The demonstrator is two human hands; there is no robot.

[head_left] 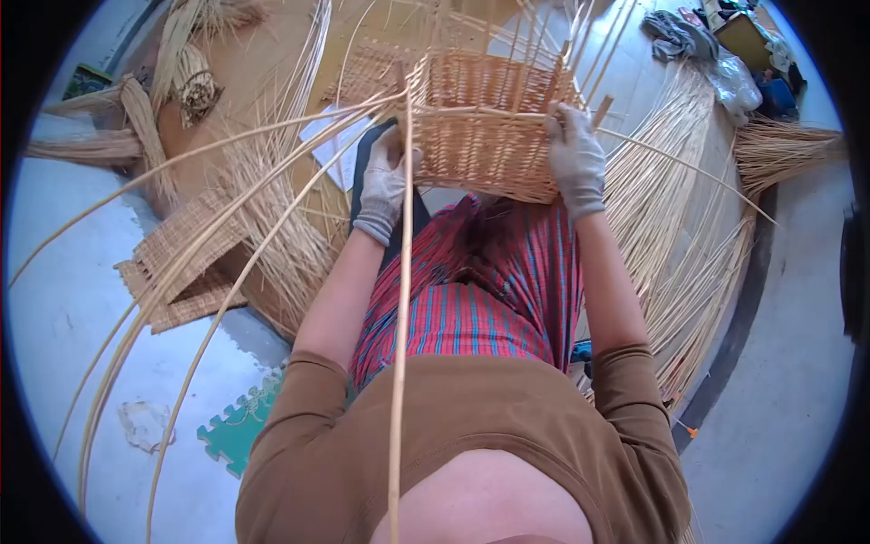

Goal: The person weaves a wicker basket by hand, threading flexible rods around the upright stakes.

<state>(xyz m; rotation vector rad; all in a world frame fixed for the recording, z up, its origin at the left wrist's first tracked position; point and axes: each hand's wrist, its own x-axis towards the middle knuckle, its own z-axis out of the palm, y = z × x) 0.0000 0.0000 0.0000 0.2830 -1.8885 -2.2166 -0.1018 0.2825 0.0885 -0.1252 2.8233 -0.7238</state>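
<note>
A rectangular wicker basket [480,154] is held up over my lap, its woven near wall facing me. Long unwoven canes stick out from its rim, some upward, others sweeping far out to the left. My left hand [385,177], in a pale work glove, is closed at the basket's left corner, beside a thick cane [404,299] that runs down toward me. At the right corner my right hand [577,159], gloved too, grips the rim and side wall with its fingers over the edge. The basket's underside is hidden from view.
Bundles of loose cane [671,172] spread over the floor on the right, with another bundle [272,208] on the left. Flat woven panels [190,249] lie at the left. A green foam mat [240,426] is near my left elbow. Clothes and bags [680,36] sit at the upper right.
</note>
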